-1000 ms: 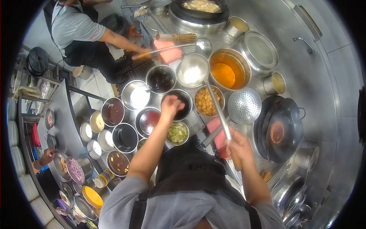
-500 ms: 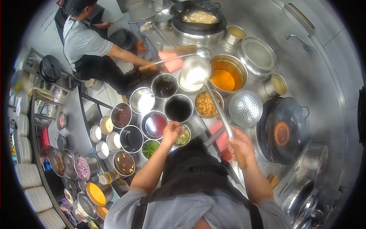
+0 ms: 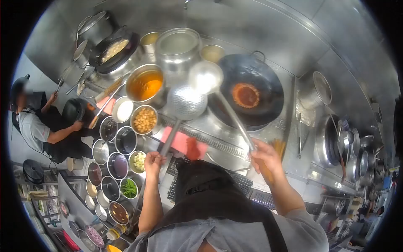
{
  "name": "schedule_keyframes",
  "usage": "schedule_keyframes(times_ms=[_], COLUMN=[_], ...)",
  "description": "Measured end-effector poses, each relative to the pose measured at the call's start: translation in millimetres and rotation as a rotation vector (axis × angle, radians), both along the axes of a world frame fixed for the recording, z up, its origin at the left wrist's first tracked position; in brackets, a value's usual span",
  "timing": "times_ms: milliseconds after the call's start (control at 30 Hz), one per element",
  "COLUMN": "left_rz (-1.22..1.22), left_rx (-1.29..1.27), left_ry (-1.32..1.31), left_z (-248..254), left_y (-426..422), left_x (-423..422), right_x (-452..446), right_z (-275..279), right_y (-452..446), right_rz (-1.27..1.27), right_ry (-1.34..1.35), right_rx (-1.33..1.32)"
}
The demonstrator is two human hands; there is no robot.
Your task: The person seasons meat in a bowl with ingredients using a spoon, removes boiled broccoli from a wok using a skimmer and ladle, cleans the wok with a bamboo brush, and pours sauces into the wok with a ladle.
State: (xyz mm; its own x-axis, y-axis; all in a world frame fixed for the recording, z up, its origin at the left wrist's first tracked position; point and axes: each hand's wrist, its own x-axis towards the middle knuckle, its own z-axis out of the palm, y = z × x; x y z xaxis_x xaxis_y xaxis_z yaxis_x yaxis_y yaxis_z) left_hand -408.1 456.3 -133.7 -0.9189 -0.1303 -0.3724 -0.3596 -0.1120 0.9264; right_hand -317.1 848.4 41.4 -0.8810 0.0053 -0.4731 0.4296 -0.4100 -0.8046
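Observation:
My right hand (image 3: 265,158) is wrapped round the wooden handle of a long steel ladle (image 3: 205,78). The ladle's bowl hangs left of a dark wok (image 3: 268,103), which has a reddish-brown sauce (image 3: 245,95) at its bottom. My left hand (image 3: 154,163) is closed, fingertips pinched together, beside a pot of chopped pale-green pieces (image 3: 137,161); what it holds, if anything, is too small to make out. Near that hand ends the handle of a perforated strainer (image 3: 187,102), which lies partly behind the ladle.
Pots of orange liquid (image 3: 145,86), brown chunks (image 3: 144,119) and green strips (image 3: 129,188) stand left. A pink cloth (image 3: 180,140) lies before the stove. Another person (image 3: 35,126) works at far left, near a second wok (image 3: 113,50). Pans and utensils (image 3: 336,138) sit at right.
My view has turned right, towards the dark wok. My left hand has drawn back from over the chopped green pieces. The ladle has moved from the pots to beside the wok.

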Motion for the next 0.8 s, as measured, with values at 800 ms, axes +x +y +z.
schedule_keyframes(times_ms=[800], left_rz=[-0.689], left_rx=[-0.837], left_ry=[-0.724], left_z=[-166], left_y=[-89], left_x=[313], right_x=[10], right_z=[-140], right_y=[149], right_rz=[0.185], right_ry=[0.142], right_rx=[1.414])
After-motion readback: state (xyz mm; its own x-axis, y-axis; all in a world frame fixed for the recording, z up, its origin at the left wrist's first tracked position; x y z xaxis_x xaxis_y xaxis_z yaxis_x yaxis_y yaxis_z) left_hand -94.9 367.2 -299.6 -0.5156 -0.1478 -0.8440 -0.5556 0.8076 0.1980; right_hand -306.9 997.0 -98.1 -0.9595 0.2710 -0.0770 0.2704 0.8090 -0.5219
